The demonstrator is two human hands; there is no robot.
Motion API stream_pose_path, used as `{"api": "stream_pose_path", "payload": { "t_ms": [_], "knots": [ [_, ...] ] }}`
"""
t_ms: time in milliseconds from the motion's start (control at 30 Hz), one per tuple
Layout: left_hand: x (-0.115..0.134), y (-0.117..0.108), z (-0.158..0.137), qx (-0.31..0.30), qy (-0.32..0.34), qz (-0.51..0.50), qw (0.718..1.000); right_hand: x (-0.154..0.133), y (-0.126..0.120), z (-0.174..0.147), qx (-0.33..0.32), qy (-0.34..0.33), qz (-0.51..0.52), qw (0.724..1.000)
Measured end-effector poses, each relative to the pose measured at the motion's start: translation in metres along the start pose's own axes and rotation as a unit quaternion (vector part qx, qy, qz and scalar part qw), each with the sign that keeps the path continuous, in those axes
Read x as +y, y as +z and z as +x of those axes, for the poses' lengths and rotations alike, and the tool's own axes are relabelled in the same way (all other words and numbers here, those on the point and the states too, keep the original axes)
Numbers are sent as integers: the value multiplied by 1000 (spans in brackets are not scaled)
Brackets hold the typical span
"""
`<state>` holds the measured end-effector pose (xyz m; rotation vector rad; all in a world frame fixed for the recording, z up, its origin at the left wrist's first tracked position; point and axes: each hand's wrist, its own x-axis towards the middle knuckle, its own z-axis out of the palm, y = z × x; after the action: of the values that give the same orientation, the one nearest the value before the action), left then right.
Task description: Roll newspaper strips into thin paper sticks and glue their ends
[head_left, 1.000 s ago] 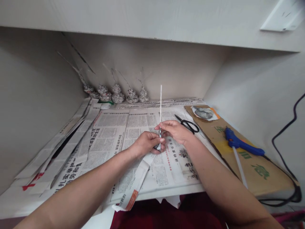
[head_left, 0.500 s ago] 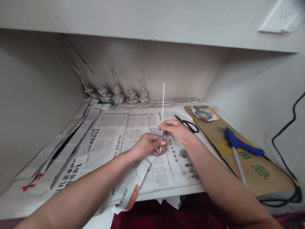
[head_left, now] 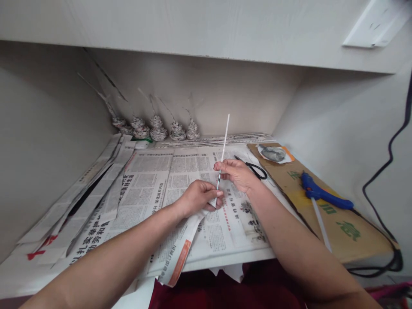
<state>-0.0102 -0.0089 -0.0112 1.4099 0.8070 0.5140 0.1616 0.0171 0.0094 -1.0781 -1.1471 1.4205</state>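
Observation:
A thin rolled newspaper stick (head_left: 225,143) stands up between my hands, leaning a little right at its top. My left hand (head_left: 202,196) is closed on its lower end, where a loose newspaper strip (head_left: 183,253) runs out below and hangs over the table's front edge. Higher up, my right hand (head_left: 236,175) pinches the stick between thumb and fingers. Under both hands lies spread newspaper (head_left: 148,171). Black-handled scissors (head_left: 255,168) rest just beyond my right hand.
Several woven paper gourds (head_left: 158,128) line the back wall, beside a bundle of paper sticks (head_left: 215,140). Cut newspaper strips (head_left: 86,197) lie at left. At right, a blue glue gun (head_left: 325,195) and a grey wad (head_left: 273,153) rest on cardboard (head_left: 337,240). A shelf edge (head_left: 199,30) overhangs.
The stick's top has tilted to the right. The paper strip's hanging end has shifted slightly, while both hands keep their hold in nearly the same place.

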Motion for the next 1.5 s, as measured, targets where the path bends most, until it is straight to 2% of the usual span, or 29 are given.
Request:
{"api": "stream_pose_path", "payload": {
  "t_ms": [133, 233, 300, 433, 500, 633, 800, 1000, 1167, 1333, 1500],
  "knots": [
    [0, 1, -1, -2, -5, -7, 1000, -1, -1, 1, -19, -16, 22, 999],
    [0, 2, -1, -9, -10, -10, 1000, -1, -1, 2, 26, -17, 27, 999],
    [1, 2, -1, -9, -12, -14, 1000, -2, -2, 2, 31, -17, 17, 999],
    [2, 0, 0, 11, 0, -31, 999, -2, -5, -1, -87, -4, -22, 996],
    [3, 0, 0, 15, 0, -37, 999, 0, -6, -2, -114, 6, -30, 993],
    [5, 0, -1, -4, -19, -45, 999, 2, -6, -1, -83, 4, -17, 996],
    [5, 2, -2, -14, -26, -44, 999, 2, -3, -1, -80, 12, -4, 997],
    [2, 1, -1, -16, -15, -33, 999, -1, -2, -1, -21, 21, -7, 1000],
    [3, 0, -2, 5, -18, -52, 998, -3, -4, -4, -103, 23, -37, 994],
    [9, 3, -4, 5, -36, -52, 998, -2, -2, -3, -48, 16, -26, 998],
    [8, 3, -4, 15, -31, -57, 998, 0, -3, -3, -112, 27, -33, 993]
  ]
}}
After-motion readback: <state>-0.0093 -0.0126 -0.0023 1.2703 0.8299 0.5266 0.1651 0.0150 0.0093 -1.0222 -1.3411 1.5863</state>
